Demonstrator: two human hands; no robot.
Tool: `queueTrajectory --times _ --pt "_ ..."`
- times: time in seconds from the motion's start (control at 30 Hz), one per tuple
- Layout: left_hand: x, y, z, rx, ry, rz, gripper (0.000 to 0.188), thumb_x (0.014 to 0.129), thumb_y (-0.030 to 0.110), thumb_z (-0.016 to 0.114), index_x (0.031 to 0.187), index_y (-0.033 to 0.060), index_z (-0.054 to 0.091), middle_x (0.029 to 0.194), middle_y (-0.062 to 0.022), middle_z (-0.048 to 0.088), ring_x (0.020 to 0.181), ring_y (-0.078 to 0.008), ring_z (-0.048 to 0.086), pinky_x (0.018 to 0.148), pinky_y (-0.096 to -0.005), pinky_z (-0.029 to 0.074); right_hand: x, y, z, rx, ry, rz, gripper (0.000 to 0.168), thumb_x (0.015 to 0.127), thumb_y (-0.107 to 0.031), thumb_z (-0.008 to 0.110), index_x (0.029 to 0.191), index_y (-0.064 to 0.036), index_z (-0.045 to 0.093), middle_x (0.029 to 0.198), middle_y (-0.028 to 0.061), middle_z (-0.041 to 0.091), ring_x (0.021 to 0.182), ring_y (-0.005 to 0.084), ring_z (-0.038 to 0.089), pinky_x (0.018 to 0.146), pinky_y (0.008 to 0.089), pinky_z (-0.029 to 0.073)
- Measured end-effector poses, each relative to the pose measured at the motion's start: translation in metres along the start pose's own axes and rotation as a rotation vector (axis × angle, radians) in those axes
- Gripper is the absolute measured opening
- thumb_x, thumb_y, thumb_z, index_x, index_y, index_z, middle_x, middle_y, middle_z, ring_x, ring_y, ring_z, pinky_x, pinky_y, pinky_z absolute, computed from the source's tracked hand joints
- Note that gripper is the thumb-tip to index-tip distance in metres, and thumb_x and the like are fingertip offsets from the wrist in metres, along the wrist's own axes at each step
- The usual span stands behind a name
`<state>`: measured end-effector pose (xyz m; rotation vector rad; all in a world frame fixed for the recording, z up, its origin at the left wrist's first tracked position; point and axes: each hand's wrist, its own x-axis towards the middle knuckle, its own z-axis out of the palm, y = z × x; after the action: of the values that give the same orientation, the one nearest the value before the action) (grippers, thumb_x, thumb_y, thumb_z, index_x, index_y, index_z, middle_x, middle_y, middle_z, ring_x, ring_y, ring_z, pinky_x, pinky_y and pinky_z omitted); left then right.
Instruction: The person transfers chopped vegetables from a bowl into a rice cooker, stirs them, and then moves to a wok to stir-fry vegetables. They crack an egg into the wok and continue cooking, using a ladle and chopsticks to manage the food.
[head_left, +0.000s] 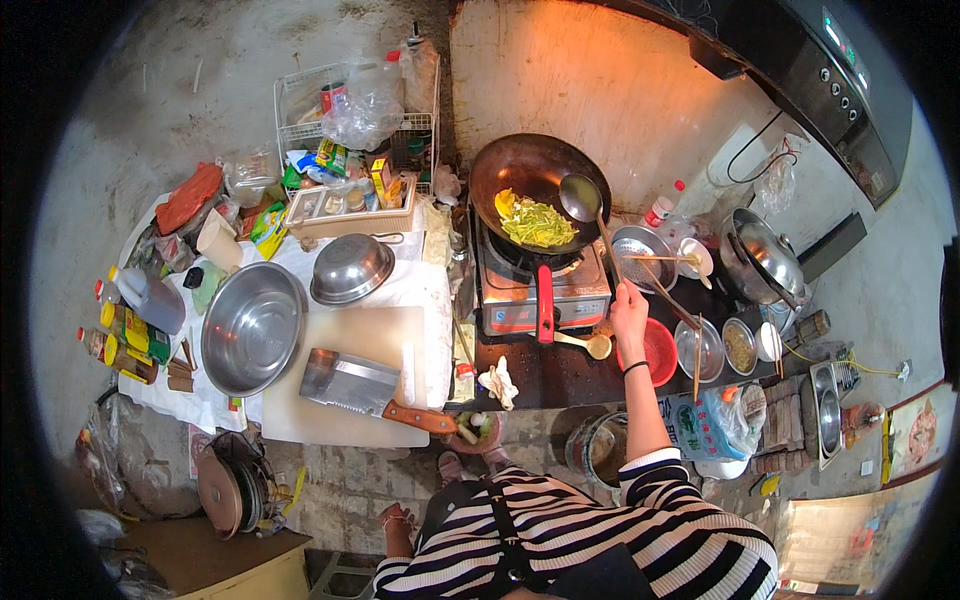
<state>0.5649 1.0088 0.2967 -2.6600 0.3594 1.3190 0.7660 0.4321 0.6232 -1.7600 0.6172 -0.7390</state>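
Note:
My right hand (628, 309) grips the handle of a metal ladle (580, 198). The ladle's bowl rests inside a dark wok (517, 161), at its right side. Chopped green vegetables with yellow pieces that look like egg (540, 223) lie in the bottom of the wok. The wok sits on a gas stove (504, 294), its red handle (545, 304) pointing toward me. Below the edge of the worktop, my left hand (396, 517) hangs at my side, empty, with fingers loosely apart.
Left of the stove, a cleaver (351, 382) lies on a white cutting board (315, 420) beside a large steel basin (253, 330). Close to my right forearm are a red bowl (661, 352), a steel bowl (699, 352) and a strainer (641, 246). A wooden spoon (596, 346) lies before the stove.

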Motion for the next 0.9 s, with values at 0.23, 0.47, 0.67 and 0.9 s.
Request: queueTrajectory --times 0.23,0.47,0.67,0.9 --pt "-0.009 0.01 -0.005 -0.278 0.041 -0.156 0.023 0.085 0.029 0.046 0.085 0.0071 0.054 0.086 -0.008 0.053 0.081 -0.0204 0.052 0.063 -0.0365 0.043 -0.007 -0.001 -0.003 0.053 0.021 0.06 0.03 0.09 -0.018 0.042 0.113 -0.001 0.052 0.058 -0.007 0.04 0.048 0.0024 0.034 0.041 0.0185 0.027" --pt "-0.034 -0.015 0.018 -0.571 0.262 -0.705 0.03 0.082 0.032 0.051 0.068 0.0058 0.057 0.067 -0.0082 0.057 0.062 -0.0206 0.055 0.05 -0.0378 0.042 -0.016 -0.009 -0.004 0.144 -0.019 0.069 0.029 0.09 -0.018 0.043 0.111 -0.001 0.053 0.058 -0.0082 0.039 0.047 0.001 0.032 0.04 0.0175 0.024" --pt "-0.106 -0.081 -0.061 -1.161 1.373 -1.806 0.041 0.084 0.037 0.05 0.07 -0.0009 0.06 0.065 -0.0158 0.06 0.053 -0.0253 0.055 0.05 -0.0387 0.044 -0.019 -0.002 -0.016 0.101 0.014 -0.004 0.03 0.089 -0.017 0.044 0.109 0.003 0.054 0.067 -0.005 0.05 0.056 0.0024 0.039 0.048 0.0195 0.033" --pt "-0.241 0.009 -0.34 -1.87 1.992 -0.321 0.018 0.085 0.017 0.051 0.091 0.0015 0.058 0.068 -0.0021 0.05 0.055 -0.0082 0.043 0.044 -0.0198 0.034 -0.024 -0.01 -0.011 0.341 -0.022 0.148 0.031 0.089 -0.02 0.046 0.111 0.002 0.053 0.065 -0.0043 0.05 0.049 0.0023 0.039 0.041 0.0183 0.03"
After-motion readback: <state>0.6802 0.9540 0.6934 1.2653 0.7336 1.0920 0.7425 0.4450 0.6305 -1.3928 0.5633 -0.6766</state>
